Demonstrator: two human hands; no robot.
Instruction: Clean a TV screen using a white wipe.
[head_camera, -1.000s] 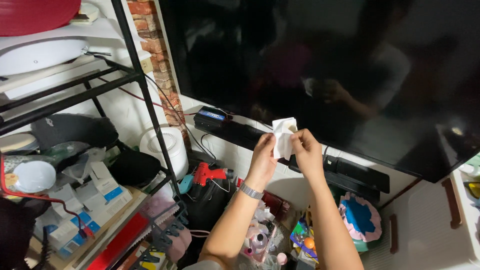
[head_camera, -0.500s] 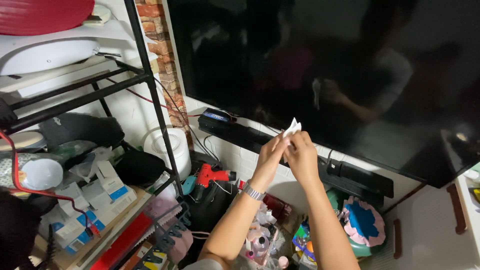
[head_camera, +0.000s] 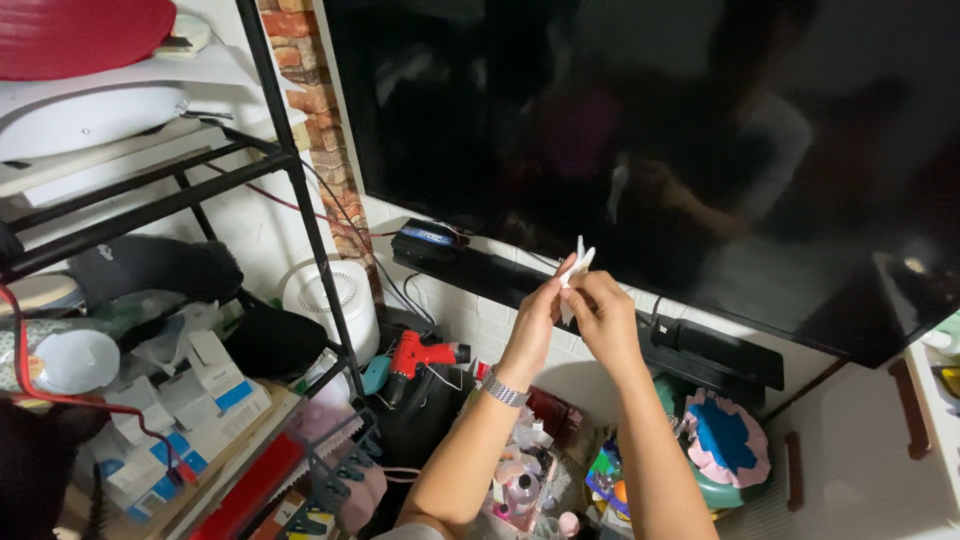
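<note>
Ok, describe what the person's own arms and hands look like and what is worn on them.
Both forearms are bare, no sleeves or gloves showing. The left hand has a silver metal-link wristwatch on its wrist. The right hand wears nothing visible.

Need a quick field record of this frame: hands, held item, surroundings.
left hand: raised, pinching the white wipe, metal watch on wrist
right hand: raised, pinching the same wipe
white wipe: folded narrow, held between both hands in front of the screen's lower edge
behind: large dark screen, black bar beneath it
left side: black metal shelf with boxes
below: red drill, white round appliance
</note>
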